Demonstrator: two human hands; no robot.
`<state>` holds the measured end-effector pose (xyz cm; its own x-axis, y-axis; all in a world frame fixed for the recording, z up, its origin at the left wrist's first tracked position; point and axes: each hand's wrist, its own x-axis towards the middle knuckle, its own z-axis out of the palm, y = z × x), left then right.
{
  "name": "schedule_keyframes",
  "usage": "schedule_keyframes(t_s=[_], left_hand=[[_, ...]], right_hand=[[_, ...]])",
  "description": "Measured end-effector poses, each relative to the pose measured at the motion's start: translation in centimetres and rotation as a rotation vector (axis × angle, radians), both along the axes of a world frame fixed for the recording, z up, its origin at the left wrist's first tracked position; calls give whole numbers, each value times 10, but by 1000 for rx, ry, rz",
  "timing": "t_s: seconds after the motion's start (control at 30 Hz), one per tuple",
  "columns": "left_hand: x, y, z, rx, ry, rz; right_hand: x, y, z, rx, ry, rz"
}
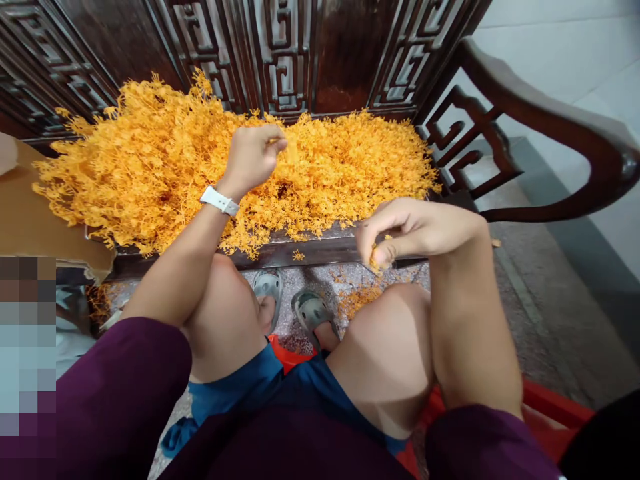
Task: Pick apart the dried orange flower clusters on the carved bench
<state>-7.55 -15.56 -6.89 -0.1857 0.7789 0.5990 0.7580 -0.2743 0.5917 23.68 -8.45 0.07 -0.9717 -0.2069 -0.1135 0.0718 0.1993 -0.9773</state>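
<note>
A big heap of small orange plastic sprigs (165,160) covers the seat of a dark carved wooden bench (280,252). My left hand (253,157), with a white watch on its wrist, reaches into the heap and its fingers pinch a sprig. My right hand (400,230) hangs over the bench's front edge above my right knee. Its fingers are closed on a few small orange pieces (376,257).
Loose orange bits (357,300) lie on the speckled floor by my sandalled feet. A brown cardboard sheet (30,213) sits at the left. The bench's curved armrest (550,113) rises at the right. I sit on a red stool (550,400).
</note>
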Motion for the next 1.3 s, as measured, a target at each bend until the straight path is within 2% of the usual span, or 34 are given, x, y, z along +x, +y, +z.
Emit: schedule_keyframes(t_s=[0.03, 0.1, 0.2, 0.23, 0.3, 0.4, 0.5, 0.57, 0.73, 0.9, 1.1, 1.2, 1.3], left_hand=[[-7, 1, -1, 13, -27, 36], [-10, 1, -3, 11, -28, 83], [7, -1, -3, -28, 3, 29], [15, -2, -2, -35, 15, 6], [29, -4, 0, -43, 42, -28], [46, -7, 2, -66, 89, -48], [56, -10, 4, -87, 120, -60], [59, -11, 6, -100, 123, -68], [59, -12, 12, -102, 33, -112], [64, -12, 16, -159, -114, -276], [66, -14, 16, -308, -296, -424], [62, -13, 14, -335, -422, -521], [58, -11, 10, -355, -533, -678]], right_hand=[[1, -1, -1, -13, 40, -116], [-4, 3, -9, -88, 162, -453], [-20, 18, -29, -236, 272, -992], [-26, 22, -35, -249, 260, -1116], [-36, 26, -44, -209, 215, -1217], [-46, 19, -50, -137, 177, -1084], [-54, 6, -51, -148, 156, -926], [-58, 2, -51, -152, 171, -911], [-62, 3, -51, -151, 250, -1012], [-59, -1, -46, -283, 227, -944], [-58, -3, -43, -258, 246, -975], [-57, -4, -45, -342, 282, -892], [-56, -10, -46, -458, 311, -741]])
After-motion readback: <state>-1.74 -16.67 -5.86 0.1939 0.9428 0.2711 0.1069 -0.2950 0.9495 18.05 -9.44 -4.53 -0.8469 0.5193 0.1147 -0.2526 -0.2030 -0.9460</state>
